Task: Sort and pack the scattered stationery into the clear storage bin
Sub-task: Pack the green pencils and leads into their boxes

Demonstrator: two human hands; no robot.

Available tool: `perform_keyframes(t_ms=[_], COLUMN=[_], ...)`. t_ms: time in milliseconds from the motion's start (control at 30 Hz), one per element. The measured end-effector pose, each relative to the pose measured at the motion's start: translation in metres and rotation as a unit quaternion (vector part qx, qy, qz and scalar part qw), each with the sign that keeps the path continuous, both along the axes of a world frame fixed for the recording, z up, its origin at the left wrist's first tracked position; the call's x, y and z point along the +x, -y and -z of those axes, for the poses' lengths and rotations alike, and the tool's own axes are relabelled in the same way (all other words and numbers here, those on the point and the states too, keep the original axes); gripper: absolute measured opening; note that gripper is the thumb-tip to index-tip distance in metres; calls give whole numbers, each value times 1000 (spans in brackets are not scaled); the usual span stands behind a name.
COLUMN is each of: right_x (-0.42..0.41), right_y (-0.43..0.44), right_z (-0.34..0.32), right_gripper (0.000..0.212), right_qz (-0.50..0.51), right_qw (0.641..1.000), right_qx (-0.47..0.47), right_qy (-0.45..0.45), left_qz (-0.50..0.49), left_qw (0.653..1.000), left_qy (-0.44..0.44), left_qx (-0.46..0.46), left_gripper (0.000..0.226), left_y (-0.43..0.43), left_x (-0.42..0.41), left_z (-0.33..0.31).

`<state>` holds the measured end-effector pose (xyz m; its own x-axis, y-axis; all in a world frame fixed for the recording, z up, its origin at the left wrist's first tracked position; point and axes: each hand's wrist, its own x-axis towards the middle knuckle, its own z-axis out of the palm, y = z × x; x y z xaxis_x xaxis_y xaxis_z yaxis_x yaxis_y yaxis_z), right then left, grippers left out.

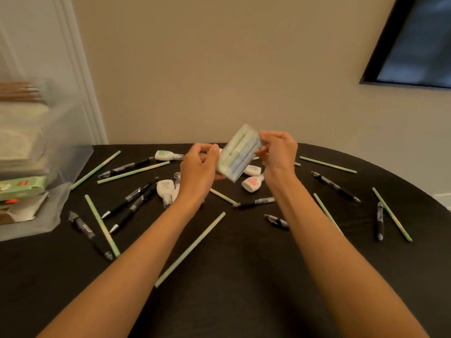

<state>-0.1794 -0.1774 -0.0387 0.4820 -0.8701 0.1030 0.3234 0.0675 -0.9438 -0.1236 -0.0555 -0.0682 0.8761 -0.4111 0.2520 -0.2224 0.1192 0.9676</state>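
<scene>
Above the middle of the black table [231, 264] I hold a small clear pack of pastel highlighters [238, 154], tilted. My left hand [199, 172] grips its lower left edge and my right hand [278, 154] pinches its upper right end. Scattered on the table lie several pale green pencils [191, 248], several black pens [129, 206] and white correction tape dispensers [252, 182]. The clear storage bin [41, 147] stands at the left edge with boxes and pencils stacked inside.
A beige wall runs right behind the table's rounded far edge. A white door frame [83, 76] rises behind the bin. A dark framed panel [415, 42] hangs at the upper right. Bare tabletop shows near me between my forearms.
</scene>
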Motion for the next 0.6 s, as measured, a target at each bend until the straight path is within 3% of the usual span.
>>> perform_keyframes(t_ms=[167,367,500,600], right_x=[62,117,159,196], right_y=[-31,-69,-99,-130], right_z=[-48,-110,-151,-179], right_gripper=[13,11,8,16], right_qz=[-40,-136,-223,-311], right_qw=[994,982,940,909], right_qx=[97,-11,-125,-130], right_qy=[39,-134,-225,-246], left_qz=[-13,-90,-143,-188], left_qw=[997,992,983,973], left_qy=[-68,-90,-111,-113], left_qx=[-37,3,16,67], left_gripper=[23,24,11,22], left_y=[-21,-70,-110,-153], left_x=[48,112,150,188], left_z=[-45,-110,-150,-174])
